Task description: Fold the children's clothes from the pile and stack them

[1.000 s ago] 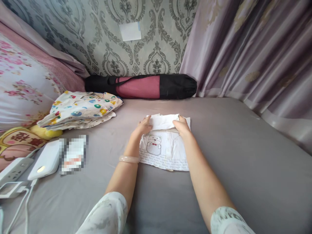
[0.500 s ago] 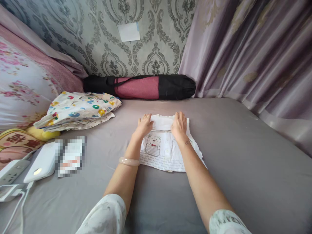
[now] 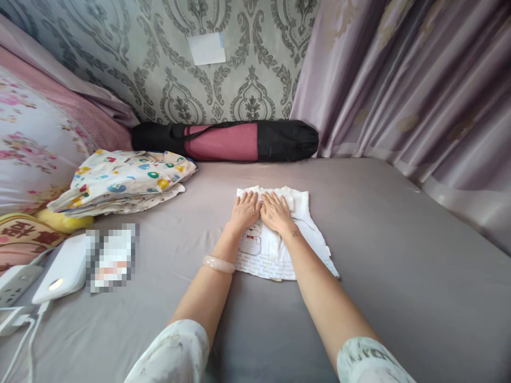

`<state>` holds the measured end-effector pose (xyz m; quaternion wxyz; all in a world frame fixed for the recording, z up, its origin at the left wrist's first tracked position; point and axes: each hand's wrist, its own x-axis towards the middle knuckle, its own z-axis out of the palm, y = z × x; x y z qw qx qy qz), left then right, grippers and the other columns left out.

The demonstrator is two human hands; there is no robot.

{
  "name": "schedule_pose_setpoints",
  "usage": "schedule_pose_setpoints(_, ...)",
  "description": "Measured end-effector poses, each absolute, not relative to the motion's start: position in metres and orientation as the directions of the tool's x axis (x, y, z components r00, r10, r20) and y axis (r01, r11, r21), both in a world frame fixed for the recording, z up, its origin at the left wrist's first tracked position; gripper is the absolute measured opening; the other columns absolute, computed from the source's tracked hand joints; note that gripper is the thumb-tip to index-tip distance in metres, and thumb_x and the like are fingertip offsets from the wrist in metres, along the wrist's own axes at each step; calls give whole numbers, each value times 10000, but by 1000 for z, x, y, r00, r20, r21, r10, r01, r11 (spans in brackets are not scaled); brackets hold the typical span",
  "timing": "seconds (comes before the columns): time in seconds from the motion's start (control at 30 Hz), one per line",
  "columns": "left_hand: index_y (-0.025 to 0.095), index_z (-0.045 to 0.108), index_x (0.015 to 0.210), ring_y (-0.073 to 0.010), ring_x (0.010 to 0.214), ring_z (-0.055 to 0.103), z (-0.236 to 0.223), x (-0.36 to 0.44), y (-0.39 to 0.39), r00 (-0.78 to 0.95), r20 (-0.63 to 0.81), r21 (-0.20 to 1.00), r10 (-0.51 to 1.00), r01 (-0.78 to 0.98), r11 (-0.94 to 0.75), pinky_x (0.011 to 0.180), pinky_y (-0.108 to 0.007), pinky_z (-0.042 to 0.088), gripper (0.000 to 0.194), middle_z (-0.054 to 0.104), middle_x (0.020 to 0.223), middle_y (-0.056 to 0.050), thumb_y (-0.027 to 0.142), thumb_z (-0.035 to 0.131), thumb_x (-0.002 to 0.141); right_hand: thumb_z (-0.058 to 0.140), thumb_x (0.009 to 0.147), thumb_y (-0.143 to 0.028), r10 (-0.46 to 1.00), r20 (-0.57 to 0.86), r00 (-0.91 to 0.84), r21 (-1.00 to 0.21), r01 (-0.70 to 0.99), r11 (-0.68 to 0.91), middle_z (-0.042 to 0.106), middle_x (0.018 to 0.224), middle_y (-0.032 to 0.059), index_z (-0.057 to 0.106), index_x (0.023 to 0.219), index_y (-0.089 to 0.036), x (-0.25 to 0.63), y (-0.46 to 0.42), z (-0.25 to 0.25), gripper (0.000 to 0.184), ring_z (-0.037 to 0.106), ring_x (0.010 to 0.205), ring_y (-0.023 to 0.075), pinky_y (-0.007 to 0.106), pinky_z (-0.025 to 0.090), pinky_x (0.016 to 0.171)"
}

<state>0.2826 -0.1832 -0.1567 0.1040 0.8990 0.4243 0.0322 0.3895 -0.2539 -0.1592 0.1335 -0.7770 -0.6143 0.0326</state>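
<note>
A small white garment (image 3: 305,234) with a bear print lies on the grey bedsheet (image 3: 399,276) in the middle of the view, its top part folded down. My left hand (image 3: 244,209) and my right hand (image 3: 274,211) rest side by side on the fold, palms down, fingers stretched flat. Neither hand grips anything. A pale bangle (image 3: 219,263) sits on my left wrist.
A stack of folded clothes with coloured prints (image 3: 128,178) lies at the left. A pink mat in a black bag (image 3: 227,141) lies along the wall. A white power bank (image 3: 59,268) with cables and a power strip (image 3: 14,276) sit at the left edge. Curtains (image 3: 419,90) hang at the right.
My hands let go of the folded-down top edge, slid together toward the middle of the garment and now lie flat on it.
</note>
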Motion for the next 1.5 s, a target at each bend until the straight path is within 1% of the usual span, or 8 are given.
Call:
schedule_pose_setpoints(0.13, 128, 317, 1493, -263, 1457, 228, -155, 283, -183, 645, 8, 213, 764, 746, -632, 1185, -453, 180, 573, 311, 1560, -105, 398, 204, 1001, 256, 972, -269, 965, 112, 239, -251, 946, -205, 359, 1541, 52, 396, 1469, -130, 392, -254, -157, 534, 240, 1443, 223, 426, 106, 1185)
schedule_pose_setpoints(0.3, 124, 359, 1469, -239, 1457, 234, -157, 287, -184, 663, 216, 158, 717, 701, -696, 1198, -441, 143, 546, 342, 1546, -111, 365, 202, 1006, 275, 973, -263, 920, 200, 336, -228, 929, -290, 295, 1565, 116, 347, 1482, -61, 399, -255, -157, 552, 182, 1460, 249, 429, 86, 1181)
schedule_pose_setpoints(0.53, 163, 336, 1490, -272, 1449, 252, -165, 289, -182, 683, 51, 170, 729, 713, -680, 1182, -456, 183, 585, 317, 1556, -119, 457, 209, 1001, 254, 984, -305, 911, 124, 394, -235, 903, -359, 331, 1545, 140, 372, 1459, -24, 401, -256, -162, 564, 193, 1452, 266, 428, 140, 1169)
schedule_pose_setpoints(0.8, 110, 302, 1501, -263, 1467, 196, -158, 286, -181, 581, 135, 181, 803, 782, -596, 1198, -466, 119, 613, 297, 1563, -129, 440, 173, 1001, 231, 990, -306, 879, 97, 467, -229, 870, -437, 262, 1573, 142, 302, 1490, -18, 410, -257, -158, 581, 151, 1467, 253, 407, 121, 1179)
schedule_pose_setpoints(0.97, 72, 334, 1480, -291, 1467, 180, -162, 282, -177, 559, 33, 192, 829, 810, -554, 1191, -461, 155, 633, 298, 1561, -145, 449, 181, 994, 217, 993, -320, 850, 39, 526, -230, 832, -504, 256, 1575, 141, 286, 1495, -11, 415, -259, -161, 593, 168, 1463, 246, 389, 130, 1180)
schedule_pose_setpoints(1.1, 76, 352, 1471, -305, 1462, 194, -162, 279, -177, 568, 43, 208, 822, 800, -563, 1187, -472, 163, 630, 307, 1556, -148, 449, 190, 991, 220, 987, -317, 854, 43, 519, -248, 833, -494, 256, 1574, 145, 291, 1494, -15, 415, -259, -163, 594, 172, 1462, 250, 387, 133, 1179)
schedule_pose_setpoints(1.33, 65, 346, 1471, -286, 1479, 127, -159, 277, -174, 505, 187, 191, 843, 823, -535, 1198, -458, 134, 605, 235, 1580, -158, 411, 229, 989, 216, 984, -373, 739, 142, 659, -332, 735, -592, 245, 1568, 187, 303, 1488, -17, 431, -264, -165, 623, 161, 1462, 287, 467, 138, 1168)
schedule_pose_setpoints(1.5, 74, 339, 1472, -307, 1462, 195, -167, 275, -172, 523, 54, 232, 851, 822, -520, 1180, -489, 171, 640, 257, 1571, -165, 465, 198, 985, 223, 977, -374, 718, 94, 690, -323, 703, -633, 281, 1553, 192, 344, 1462, 24, 436, -270, -169, 639, 162, 1460, 296, 461, 158, 1168)
